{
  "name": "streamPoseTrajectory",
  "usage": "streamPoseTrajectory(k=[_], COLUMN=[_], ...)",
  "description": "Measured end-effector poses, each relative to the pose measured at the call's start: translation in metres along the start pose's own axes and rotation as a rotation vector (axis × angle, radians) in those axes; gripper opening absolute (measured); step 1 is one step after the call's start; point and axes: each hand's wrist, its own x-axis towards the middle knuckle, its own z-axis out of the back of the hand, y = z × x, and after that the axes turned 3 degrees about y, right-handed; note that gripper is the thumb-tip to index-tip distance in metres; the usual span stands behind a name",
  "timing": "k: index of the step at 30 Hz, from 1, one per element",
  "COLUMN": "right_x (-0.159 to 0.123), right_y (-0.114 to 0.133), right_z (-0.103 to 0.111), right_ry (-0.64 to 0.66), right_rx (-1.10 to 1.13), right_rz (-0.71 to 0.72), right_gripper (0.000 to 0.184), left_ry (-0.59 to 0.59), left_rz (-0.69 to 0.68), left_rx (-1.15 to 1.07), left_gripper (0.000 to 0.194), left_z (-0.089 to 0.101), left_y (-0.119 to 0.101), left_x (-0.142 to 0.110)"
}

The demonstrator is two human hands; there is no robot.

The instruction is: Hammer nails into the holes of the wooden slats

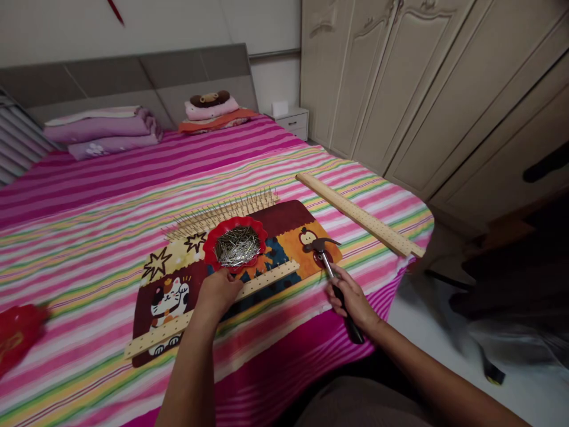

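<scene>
Head view: a claw hammer (328,264) is gripped by its black handle in the right hand (354,301), the fingers wrapped around it and its head held above the patterned mat (284,214). The left hand (221,292) is bent over a wooden strip (267,279) dotted with small marks, and part of the strip is covered by it; its fingertips are turned away, so how far they are parted, or whether anything is pinched, cannot be told. Just beyond that hand, a red scalloped bowl (211,244) is filled with nails (239,246), and the way to the nail-studded wood (222,209) behind is partly blocked by it. Another dotted strip (355,214) is laid at the right on the striped bedspread (80,252); folded lilac bedding (111,127) is stacked near the headboard (178,71).
</scene>
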Motion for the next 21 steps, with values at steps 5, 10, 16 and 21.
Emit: streamPoseTrajectory(k=[5, 10, 16, 21], right_x=[0.001, 0.001, 0.0, 0.0], right_y=[-0.001, -0.001, 0.0, 0.0], right_z=[0.001, 0.001, 0.001, 0.001], right_ry=[0.004, 0.007, 0.012, 0.012], right_rx=[-0.005, -0.009, -0.009, -0.008], right_rz=[-0.001, 0.003, 0.002, 0.001], right_gripper=[0.047, 0.046, 0.047, 0.047], left_ry=[0.033, -0.091, -0.24, -0.393], left_rz=[-0.015, -0.055, -0.099, -0.158], left_rx=[0.094, 0.089, -0.129, -0.38], left_gripper=[0.007, 0.011, 0.01, 0.011], left_z=[0.004, 0.003, -0.016, -0.04], left_y=[-0.008, -0.02, -0.014, 0.001], left_x=[0.006, 0.006, -0.007, -0.014])
